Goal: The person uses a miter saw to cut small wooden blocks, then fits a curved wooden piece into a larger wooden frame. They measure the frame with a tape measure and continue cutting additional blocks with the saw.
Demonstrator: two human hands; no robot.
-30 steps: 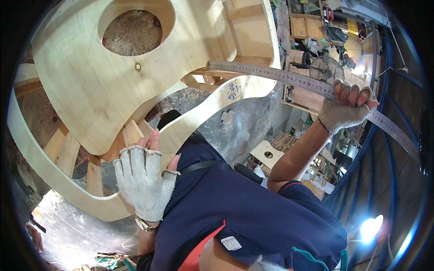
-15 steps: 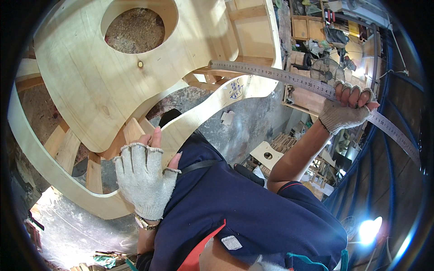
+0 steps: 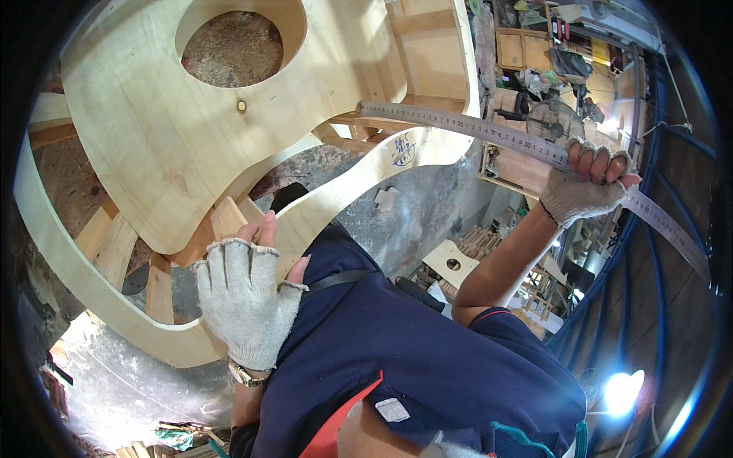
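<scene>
Fingers [image 3: 601, 169] of the right hand [image 3: 588, 187] are folded around a long grey ruler [image 3: 496, 134], thin, finely marked, reaching to the pale wooden panel [image 3: 305, 114]; whether the left hand [image 3: 248, 305] grips the frame [image 3: 332, 197], I cannot tell.

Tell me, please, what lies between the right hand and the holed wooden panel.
In the head view, a long ruler, held in the right hand, reaches across toward the wooden panel.

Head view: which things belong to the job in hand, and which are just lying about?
Job in hand: ruler, in the right hand; wooden frame, by the left hand; panel, at the ruler's end.
Seemingly lying about: fan; small board; wood strips.
</scene>
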